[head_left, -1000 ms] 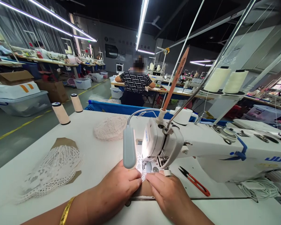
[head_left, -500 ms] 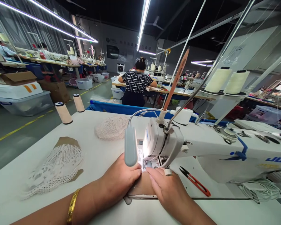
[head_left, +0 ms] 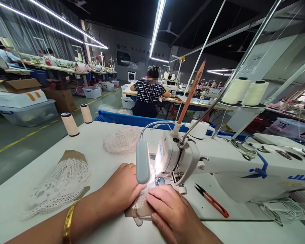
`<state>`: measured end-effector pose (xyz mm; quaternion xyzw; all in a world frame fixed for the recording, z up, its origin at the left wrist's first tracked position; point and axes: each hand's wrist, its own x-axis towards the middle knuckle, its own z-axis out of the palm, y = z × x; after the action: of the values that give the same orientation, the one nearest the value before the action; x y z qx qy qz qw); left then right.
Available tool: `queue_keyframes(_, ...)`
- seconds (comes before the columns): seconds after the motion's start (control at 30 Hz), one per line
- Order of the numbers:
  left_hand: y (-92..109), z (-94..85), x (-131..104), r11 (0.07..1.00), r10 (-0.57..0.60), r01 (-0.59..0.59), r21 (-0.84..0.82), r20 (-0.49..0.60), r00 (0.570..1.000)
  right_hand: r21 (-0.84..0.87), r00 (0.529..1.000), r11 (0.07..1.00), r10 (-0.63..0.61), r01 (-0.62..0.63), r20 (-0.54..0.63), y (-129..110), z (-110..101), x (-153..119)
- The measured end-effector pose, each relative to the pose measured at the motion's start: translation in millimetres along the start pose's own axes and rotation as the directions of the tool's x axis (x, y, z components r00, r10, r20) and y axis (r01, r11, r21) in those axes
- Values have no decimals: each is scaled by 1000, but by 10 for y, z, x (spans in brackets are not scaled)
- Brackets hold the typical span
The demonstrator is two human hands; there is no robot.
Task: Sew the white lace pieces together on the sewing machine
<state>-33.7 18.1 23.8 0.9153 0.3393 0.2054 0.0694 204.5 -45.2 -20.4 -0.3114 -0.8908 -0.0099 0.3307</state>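
Note:
A lace piece with brown card showing at its near edge lies at the needle area of a white sewing machine. On its left side, my left hand lies flat, fingers stretched forward; the grey lamp hides some fingertips. My right hand is at the right side, its bent fingers close together on the lace and the edge of the card. The presser foot is just beyond my right fingertips. Red-handled thread snips lie to the right of my right hand.
Another lace piece on brown card lies left, and a lace pile behind my left hand. Two thread cones stand at the table's left edge. A pencil stands upright on the machine. A co-worker sits ahead.
My left hand has moved left and flattened. My right hand has shifted left and nearer, its fingers now on the lace. More lace shows between the hands, over the brown card.

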Motion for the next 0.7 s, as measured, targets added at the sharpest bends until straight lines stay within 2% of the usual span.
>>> queue_keyframes(0.07, 1, -32, -30, 994, 35, -28, -103, 69, 997, 52, 1000, 998, -22, 21, 18, 7, -16, 4)
queue_keyframes(0.1, 1, -33, -43, 988, 61, -52, -146, 63, 996, 65, 1000, 998, -9, 7, 30, 12, -24, 0)
queue_keyframes(0.17, -4, -17, -48, 980, 116, -121, -159, -39, 992, 63, 999, 998, 15, -19, 52, 13, -35, -17)
queue_keyframes(0.23, -12, 9, -26, 980, 159, -174, -92, -151, 976, 47, 998, 999, 3, -6, 59, 9, -40, -36)
queue_keyframes(0.3, -14, 38, -2, 982, 171, -182, -46, -170, 970, 27, 997, 1000, 0, -2, 81, 25, -62, -55)
queue_keyframes(0.4, 34, 98, -19, 986, 143, -152, -70, -124, 982, -159, 985, 977, 154, -140, 77, 143, -187, -91)
queue_keyframes(0.47, 106, 147, -71, 984, 119, -124, -129, -42, 992, -315, 963, 915, 268, -251, 13, 256, -310, -117)
queue_keyframes(0.53, 189, 188, -129, 980, 112, -97, -174, 73, 991, -372, 962, 890, 272, -265, -34, 322, -403, -133)
queue_keyframes(0.63, 265, 206, -170, 972, 149, -114, -205, 164, 975, -286, 967, 924, 240, -253, -80, 244, -389, -124)
queue_keyframes(0.7, 259, 191, -157, 957, 192, -153, -247, 141, 971, -146, 981, 970, 195, -193, 1, 119, -295, -103)
